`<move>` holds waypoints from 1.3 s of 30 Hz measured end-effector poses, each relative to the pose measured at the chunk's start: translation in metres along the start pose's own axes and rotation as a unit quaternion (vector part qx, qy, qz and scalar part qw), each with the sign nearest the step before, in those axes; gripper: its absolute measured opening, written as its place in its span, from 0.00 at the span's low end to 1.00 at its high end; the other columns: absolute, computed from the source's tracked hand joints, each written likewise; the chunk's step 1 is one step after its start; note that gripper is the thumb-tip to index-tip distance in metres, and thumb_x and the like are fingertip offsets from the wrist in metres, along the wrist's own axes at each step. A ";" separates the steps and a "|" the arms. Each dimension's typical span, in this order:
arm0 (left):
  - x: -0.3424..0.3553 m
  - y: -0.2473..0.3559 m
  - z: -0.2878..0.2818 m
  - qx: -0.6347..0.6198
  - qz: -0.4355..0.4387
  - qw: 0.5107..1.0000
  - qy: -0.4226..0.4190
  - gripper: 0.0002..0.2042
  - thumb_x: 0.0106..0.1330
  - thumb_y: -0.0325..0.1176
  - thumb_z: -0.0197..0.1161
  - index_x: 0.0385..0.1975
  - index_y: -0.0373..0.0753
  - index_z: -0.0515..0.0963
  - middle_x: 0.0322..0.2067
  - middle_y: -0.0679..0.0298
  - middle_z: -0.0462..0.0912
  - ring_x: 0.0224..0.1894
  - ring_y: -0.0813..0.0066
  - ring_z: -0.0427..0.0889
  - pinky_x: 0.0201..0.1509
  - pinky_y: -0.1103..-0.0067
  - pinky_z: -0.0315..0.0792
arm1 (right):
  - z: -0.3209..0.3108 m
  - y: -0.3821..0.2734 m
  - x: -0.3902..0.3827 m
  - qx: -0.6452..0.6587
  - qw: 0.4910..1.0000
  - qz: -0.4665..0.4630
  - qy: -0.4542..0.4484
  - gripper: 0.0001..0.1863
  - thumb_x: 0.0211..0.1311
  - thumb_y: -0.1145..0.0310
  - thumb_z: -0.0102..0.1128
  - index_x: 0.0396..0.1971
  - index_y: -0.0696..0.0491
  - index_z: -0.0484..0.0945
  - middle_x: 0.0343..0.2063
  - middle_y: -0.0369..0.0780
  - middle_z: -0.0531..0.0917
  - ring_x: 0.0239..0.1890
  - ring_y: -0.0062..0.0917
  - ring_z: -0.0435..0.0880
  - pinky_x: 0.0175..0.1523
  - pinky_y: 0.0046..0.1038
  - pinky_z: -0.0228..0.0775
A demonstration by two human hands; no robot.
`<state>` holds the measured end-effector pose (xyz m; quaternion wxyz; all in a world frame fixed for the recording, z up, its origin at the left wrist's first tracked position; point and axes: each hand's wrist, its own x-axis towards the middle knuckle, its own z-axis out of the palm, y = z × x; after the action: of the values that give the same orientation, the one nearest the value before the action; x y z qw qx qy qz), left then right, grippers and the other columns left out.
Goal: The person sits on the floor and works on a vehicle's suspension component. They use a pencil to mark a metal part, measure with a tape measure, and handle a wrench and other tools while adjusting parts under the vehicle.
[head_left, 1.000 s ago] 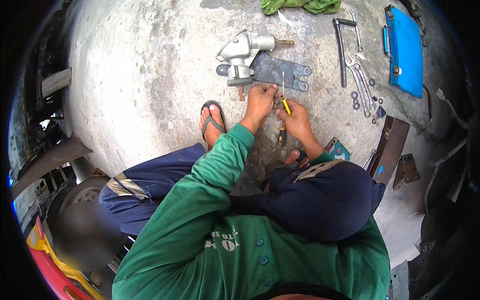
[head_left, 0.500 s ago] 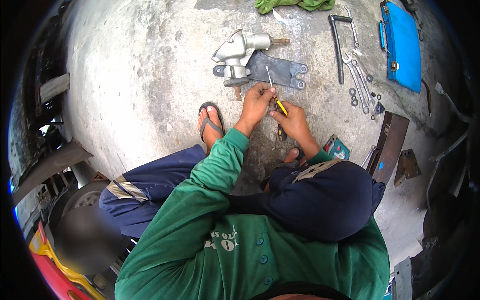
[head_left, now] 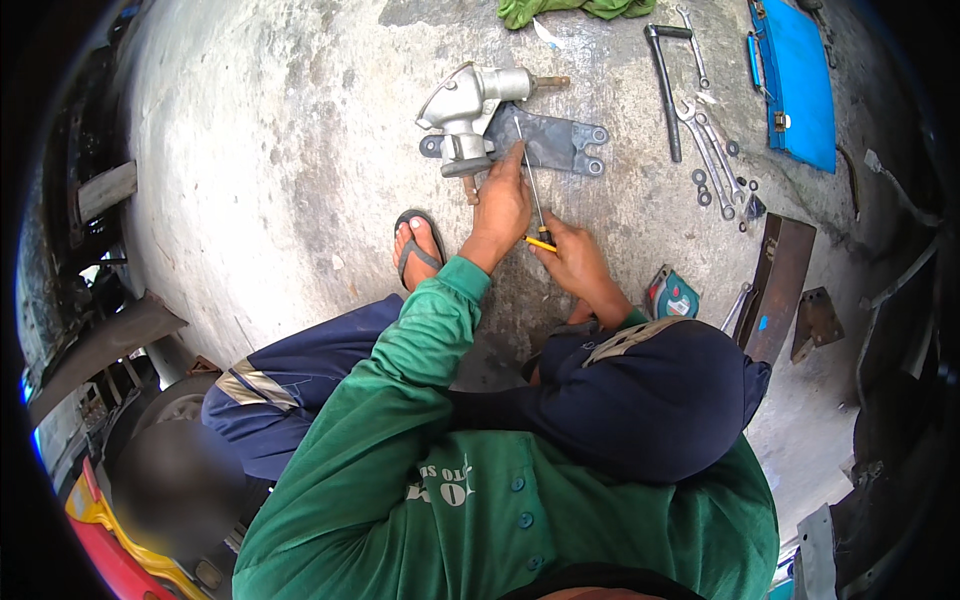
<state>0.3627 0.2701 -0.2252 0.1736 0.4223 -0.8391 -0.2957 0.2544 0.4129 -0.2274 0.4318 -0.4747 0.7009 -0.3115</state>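
Note:
My left hand (head_left: 500, 208) reaches forward with its fingers stretched out, the tips by the cast metal housing (head_left: 462, 122) and the near edge of the dark bracket plate (head_left: 545, 138). No tool shows in it. Closed around a screwdriver (head_left: 534, 188), my right hand (head_left: 580, 264) is just behind and to the right. The long shaft points away over the plate; the grip is partly covered by my fingers. A slim yellow handle (head_left: 540, 243) also sticks out of this hand, pointing left. The silvery housing has a rusty stub shaft (head_left: 551, 82) and lies partly over the plate.
To the right lie wrenches (head_left: 704, 150), a black bent bar (head_left: 664, 95), small washers (head_left: 699, 176) and a blue metal case (head_left: 795, 90). A tape measure (head_left: 674, 295) and a brown steel channel (head_left: 775, 285) are nearer. Green cloth (head_left: 575, 10) lies at the far edge.
My left hand has let go of the yellow-handled tool and moved forward to the housing. The right hand now holds that tool crosswise, with the long screwdriver shaft swung to point forward.

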 end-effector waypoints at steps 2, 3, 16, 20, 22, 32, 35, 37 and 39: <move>0.001 0.001 -0.006 0.044 -0.067 0.992 -0.100 0.27 0.69 0.24 0.58 0.69 0.30 0.67 0.49 0.39 0.79 0.51 0.40 0.80 0.59 0.59 0.74 | 0.002 0.000 0.000 0.001 1.000 0.007 -0.008 0.34 0.60 0.66 0.71 0.65 0.60 0.72 0.36 0.56 0.86 0.39 0.52 0.87 0.46 0.45 0.78; 0.003 0.008 -0.012 0.066 -0.100 0.981 -0.150 0.28 0.69 0.25 0.58 0.70 0.30 0.67 0.53 0.38 0.78 0.54 0.39 0.80 0.61 0.58 0.73 | 0.002 0.001 0.000 0.012 1.000 0.008 -0.006 0.35 0.60 0.65 0.70 0.66 0.60 0.70 0.36 0.55 0.87 0.39 0.52 0.87 0.47 0.46 0.78; 0.069 0.045 -0.076 0.440 0.242 0.826 -0.255 0.22 0.71 0.34 0.52 0.63 0.36 0.77 0.61 0.55 0.78 0.72 0.47 0.68 0.74 0.38 0.52 | -0.020 -0.004 0.005 0.134 0.989 0.058 0.002 0.35 0.61 0.68 0.72 0.67 0.50 0.68 0.26 0.44 0.85 0.28 0.36 0.85 0.38 0.36 0.75; 0.075 0.043 -0.077 0.502 0.260 0.762 -0.317 0.25 0.76 0.39 0.48 0.71 0.38 0.70 0.69 0.54 0.70 0.77 0.45 0.58 0.75 0.34 0.45 | -0.017 -0.001 0.006 0.130 0.990 0.044 0.006 0.34 0.62 0.65 0.72 0.67 0.49 0.67 0.27 0.46 0.85 0.30 0.40 0.86 0.38 0.39 0.75; 0.074 0.040 -0.072 0.531 0.263 0.746 -0.303 0.26 0.76 0.39 0.48 0.71 0.39 0.69 0.69 0.54 0.71 0.76 0.46 0.58 0.75 0.35 0.45 | -0.017 -0.003 0.008 0.122 0.991 0.050 0.000 0.35 0.63 0.63 0.71 0.67 0.48 0.65 0.29 0.49 0.86 0.33 0.49 0.87 0.40 0.45 0.77; 0.076 0.035 -0.065 0.557 0.281 0.723 -0.298 0.28 0.74 0.38 0.50 0.74 0.42 0.66 0.66 0.58 0.71 0.74 0.48 0.59 0.77 0.37 0.45 | -0.017 -0.001 0.008 0.144 0.988 0.058 -0.016 0.35 0.64 0.62 0.70 0.68 0.49 0.65 0.28 0.50 0.86 0.33 0.49 0.87 0.40 0.45 0.76; 0.076 0.036 -0.065 0.551 0.294 0.724 -0.294 0.28 0.74 0.38 0.50 0.74 0.42 0.66 0.66 0.58 0.71 0.74 0.48 0.59 0.77 0.39 0.45 | -0.015 -0.001 0.008 0.138 0.989 0.057 -0.007 0.34 0.64 0.63 0.70 0.68 0.50 0.66 0.28 0.50 0.86 0.32 0.48 0.87 0.40 0.44 0.76; 0.073 0.037 -0.067 0.552 0.307 0.710 -0.310 0.28 0.74 0.38 0.49 0.74 0.42 0.66 0.67 0.58 0.71 0.75 0.47 0.59 0.78 0.40 0.44 | -0.017 -0.003 0.009 0.128 0.989 0.066 -0.013 0.34 0.64 0.64 0.70 0.68 0.50 0.66 0.29 0.50 0.86 0.32 0.48 0.87 0.40 0.44 0.76; 0.073 0.039 -0.068 0.553 0.307 0.704 -0.323 0.28 0.75 0.38 0.49 0.74 0.42 0.66 0.68 0.58 0.70 0.75 0.47 0.59 0.78 0.41 0.44 | -0.018 -0.005 0.009 0.137 0.989 0.060 -0.009 0.34 0.64 0.65 0.70 0.68 0.50 0.66 0.29 0.50 0.86 0.33 0.48 0.87 0.40 0.44 0.77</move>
<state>0.3335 0.2051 -0.1449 -0.2914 0.0405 -0.9401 0.1721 0.2388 0.4031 -0.2181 0.5172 -0.3712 0.6745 -0.3738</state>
